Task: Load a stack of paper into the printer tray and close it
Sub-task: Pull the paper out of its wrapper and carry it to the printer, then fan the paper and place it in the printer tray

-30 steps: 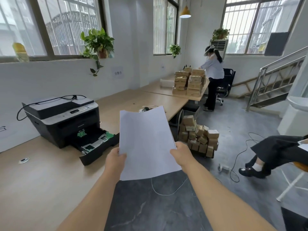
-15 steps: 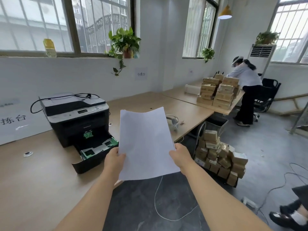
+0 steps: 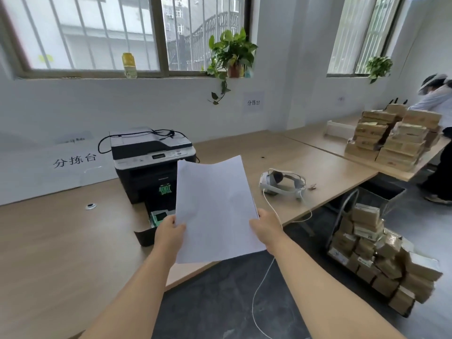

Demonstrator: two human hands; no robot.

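Note:
I hold a white stack of paper (image 3: 214, 209) upright in front of me, gripped at its lower edges by my left hand (image 3: 170, 232) and my right hand (image 3: 266, 230). Behind it on the wooden table (image 3: 61, 253) stands a black and grey printer (image 3: 151, 165). Its paper tray (image 3: 146, 231) is pulled out toward me, with green guides showing inside. The paper covers the right part of the tray and printer front.
A white headset (image 3: 282, 183) with a cable lies on the table to the right. Stacked cardboard boxes (image 3: 393, 140) sit on the far table, more boxes (image 3: 381, 260) on a floor cart. A person (image 3: 437, 133) stands at far right. A potted plant (image 3: 232, 55) hangs from the sill.
My view has swung left and closer to the table, so the printer now sits straight behind the paper. Both hands keep the same grip on the stack.

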